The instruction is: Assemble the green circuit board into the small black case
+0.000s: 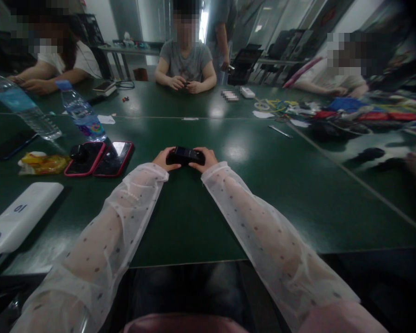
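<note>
A small black device with a dark little screen is held between my two hands on the green table. My left hand grips its left end, with the thumb along the near side. Its right end is gripped by my right hand in the same way. What exactly the device is, I cannot tell. Sheer white dotted sleeves cover both forearms. Left of my hands lie two phones in red-pink cases, the nearer one bare-faced and the other with a small black object on top.
A white power bank, a yellow wrapper and two water bottles, one upright-tilted, stand or lie at left. Cables and tools are heaped at right. A person sits opposite; others sit left and right.
</note>
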### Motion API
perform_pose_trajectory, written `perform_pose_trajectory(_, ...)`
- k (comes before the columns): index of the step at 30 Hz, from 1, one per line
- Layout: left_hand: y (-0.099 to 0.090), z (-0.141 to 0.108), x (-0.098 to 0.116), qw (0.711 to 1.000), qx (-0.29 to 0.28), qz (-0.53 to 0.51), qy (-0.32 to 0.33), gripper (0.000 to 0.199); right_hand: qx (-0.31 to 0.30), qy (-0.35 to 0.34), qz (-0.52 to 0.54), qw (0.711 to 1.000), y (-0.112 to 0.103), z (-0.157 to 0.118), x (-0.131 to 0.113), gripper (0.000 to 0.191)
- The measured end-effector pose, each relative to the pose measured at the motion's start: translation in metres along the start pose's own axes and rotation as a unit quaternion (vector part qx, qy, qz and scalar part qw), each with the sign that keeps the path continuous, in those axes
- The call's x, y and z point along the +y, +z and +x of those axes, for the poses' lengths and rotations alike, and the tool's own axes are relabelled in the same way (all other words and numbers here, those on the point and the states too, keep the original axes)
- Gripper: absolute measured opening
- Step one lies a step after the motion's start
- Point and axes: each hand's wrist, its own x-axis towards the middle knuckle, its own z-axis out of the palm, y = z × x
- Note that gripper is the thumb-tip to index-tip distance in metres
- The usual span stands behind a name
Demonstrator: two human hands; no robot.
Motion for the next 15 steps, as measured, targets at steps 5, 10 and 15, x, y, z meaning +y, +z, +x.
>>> perform_pose_trajectory(5,-0.001,0.000,-0.002,1.000,-0.003,-0.009,-0.015,0.080,0.039,0.030,0.096,0.994,-0.005,0.003,0.002,0.058)
perform_pose_trajectory(10,-0.001,-0.001,-0.003,1.000,-0.003,0.005,-0.013,0.075,0.138,0.057,0.172,0.974,-0.027,0.017,0.020,0.072)
perform_pose_trajectory(15,-0.003,0.000,-0.005,1.000,-0.006,0.015,-0.013,0.072,0.255,0.114,0.042,0.959,-0.048,0.019,0.068,0.067)
